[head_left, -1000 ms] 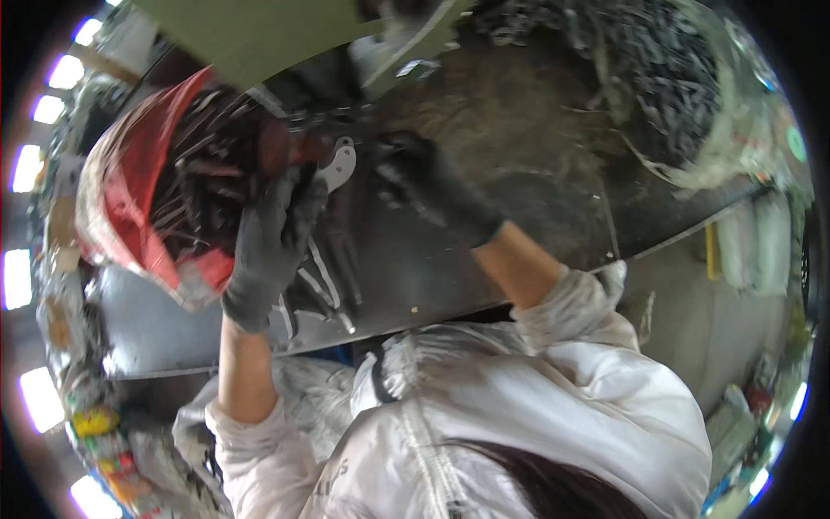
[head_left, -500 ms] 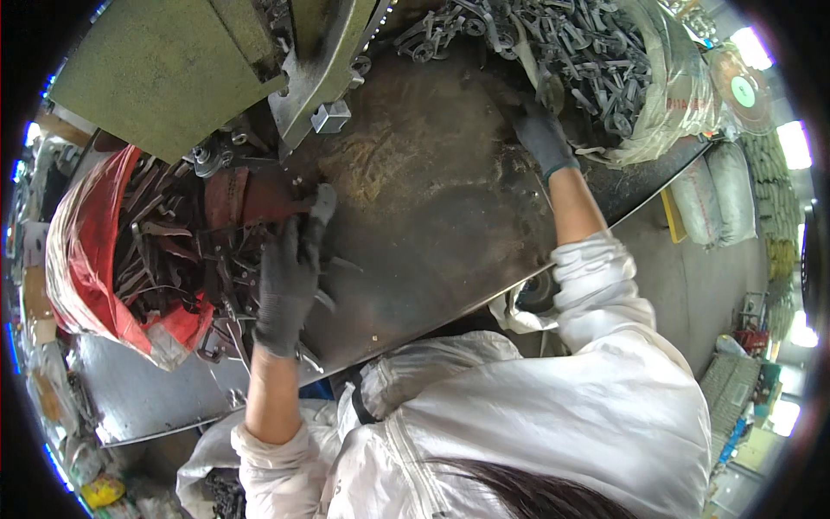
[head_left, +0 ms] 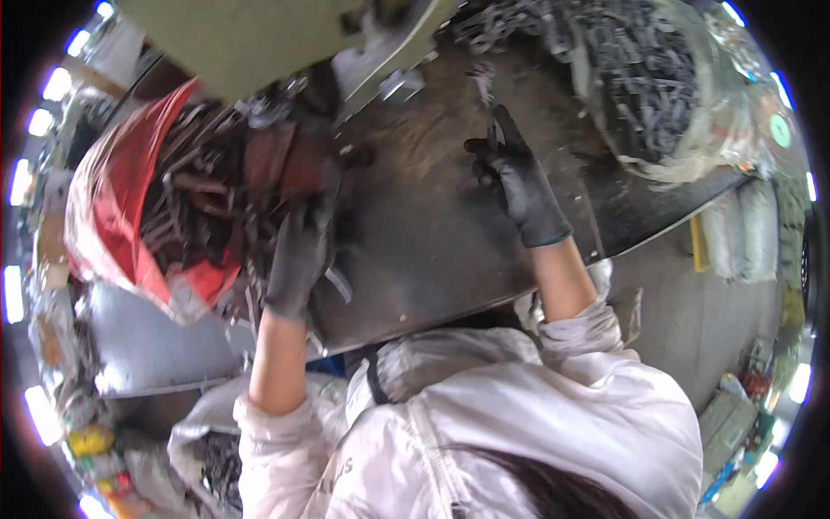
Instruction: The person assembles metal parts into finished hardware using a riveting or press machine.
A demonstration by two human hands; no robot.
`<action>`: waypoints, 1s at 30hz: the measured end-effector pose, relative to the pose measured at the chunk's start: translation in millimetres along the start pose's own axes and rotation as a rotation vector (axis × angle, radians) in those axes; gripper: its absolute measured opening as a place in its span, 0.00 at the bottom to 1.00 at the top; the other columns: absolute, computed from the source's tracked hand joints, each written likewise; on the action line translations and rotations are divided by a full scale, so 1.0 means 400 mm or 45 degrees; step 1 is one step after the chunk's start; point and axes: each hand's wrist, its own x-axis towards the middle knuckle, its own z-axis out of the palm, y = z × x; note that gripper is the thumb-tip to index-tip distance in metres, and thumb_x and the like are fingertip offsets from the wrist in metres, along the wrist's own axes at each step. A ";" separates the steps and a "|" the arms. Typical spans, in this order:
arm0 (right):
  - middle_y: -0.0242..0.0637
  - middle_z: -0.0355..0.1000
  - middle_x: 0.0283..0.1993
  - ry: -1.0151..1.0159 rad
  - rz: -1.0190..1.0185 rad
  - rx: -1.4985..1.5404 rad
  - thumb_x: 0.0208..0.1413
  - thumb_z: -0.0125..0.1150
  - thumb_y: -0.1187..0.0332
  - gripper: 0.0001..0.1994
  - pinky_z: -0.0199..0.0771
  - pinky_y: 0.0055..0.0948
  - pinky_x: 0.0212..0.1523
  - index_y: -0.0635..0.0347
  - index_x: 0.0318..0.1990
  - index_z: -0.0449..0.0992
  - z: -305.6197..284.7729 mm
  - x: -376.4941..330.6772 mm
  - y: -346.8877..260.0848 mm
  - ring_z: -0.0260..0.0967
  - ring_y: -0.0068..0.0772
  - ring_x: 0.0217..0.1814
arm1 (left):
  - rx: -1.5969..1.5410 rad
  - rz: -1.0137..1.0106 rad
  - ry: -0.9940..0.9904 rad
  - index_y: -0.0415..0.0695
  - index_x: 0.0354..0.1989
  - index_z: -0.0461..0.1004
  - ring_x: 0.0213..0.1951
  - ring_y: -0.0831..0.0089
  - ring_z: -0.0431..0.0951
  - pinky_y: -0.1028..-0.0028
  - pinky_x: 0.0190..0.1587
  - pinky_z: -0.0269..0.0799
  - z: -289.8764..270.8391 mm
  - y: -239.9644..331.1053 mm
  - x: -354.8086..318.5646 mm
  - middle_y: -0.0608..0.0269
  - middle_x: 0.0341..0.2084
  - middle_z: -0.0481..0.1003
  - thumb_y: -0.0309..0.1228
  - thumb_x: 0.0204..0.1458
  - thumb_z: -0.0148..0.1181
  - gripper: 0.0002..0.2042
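My right hand, in a dark grey glove, is over the middle of the worktable. Its fingers are closed on a slim grey metal piece, whose forked-looking end points away from me. My left hand, gloved the same way, is at the right edge of the dark metal pieces spilling from a red-lined sack. Motion blurs its fingers, so I cannot tell whether they grip anything. One loose curved metal piece lies just right of that hand.
A green-grey machine overhangs the table's far left, with a small shiny block on its edge. At the far right, a whitish sack holds many grey metal pieces. Pale sacks stand beyond the table's right edge.
My right hand has moved left from the whitish sack to mid-table, with a metal piece in it. My left hand stays by the dark pieces. The whole view has shifted slightly.
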 end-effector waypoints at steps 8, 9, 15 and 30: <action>0.36 0.76 0.41 -0.266 0.057 -0.107 0.67 0.55 0.73 0.25 0.67 0.21 0.28 0.65 0.71 0.64 0.173 0.053 0.004 0.67 0.18 0.31 | -1.625 -0.994 -0.025 0.37 0.55 0.75 0.34 0.73 0.81 0.72 0.42 0.78 -0.021 0.011 0.137 0.59 0.37 0.81 0.41 0.70 0.52 0.19; 0.37 0.77 0.41 -0.389 0.135 -0.150 0.67 0.55 0.73 0.25 0.67 0.21 0.28 0.67 0.71 0.63 0.212 0.047 0.001 0.67 0.19 0.31 | -1.406 -0.680 0.058 0.36 0.55 0.74 0.35 0.73 0.81 0.72 0.42 0.79 0.027 -0.050 0.104 0.58 0.38 0.81 0.41 0.70 0.51 0.19; 0.42 0.79 0.45 -0.518 0.151 -0.213 0.65 0.56 0.74 0.25 0.69 0.21 0.29 0.67 0.69 0.64 0.250 0.013 -0.019 0.71 0.21 0.29 | -0.476 -0.086 -0.007 0.39 0.58 0.74 0.48 0.62 0.79 0.66 0.52 0.77 0.027 -0.071 0.145 0.54 0.47 0.79 0.30 0.62 0.54 0.17; 0.41 0.76 0.39 -0.411 0.234 -0.092 0.62 0.58 0.75 0.27 0.72 0.24 0.30 0.64 0.69 0.63 0.239 0.042 0.111 0.73 0.24 0.29 | 0.131 -0.031 0.135 0.42 0.41 0.80 0.39 0.53 0.81 0.59 0.45 0.76 -0.049 -0.047 0.189 0.49 0.33 0.79 0.27 0.56 0.54 0.10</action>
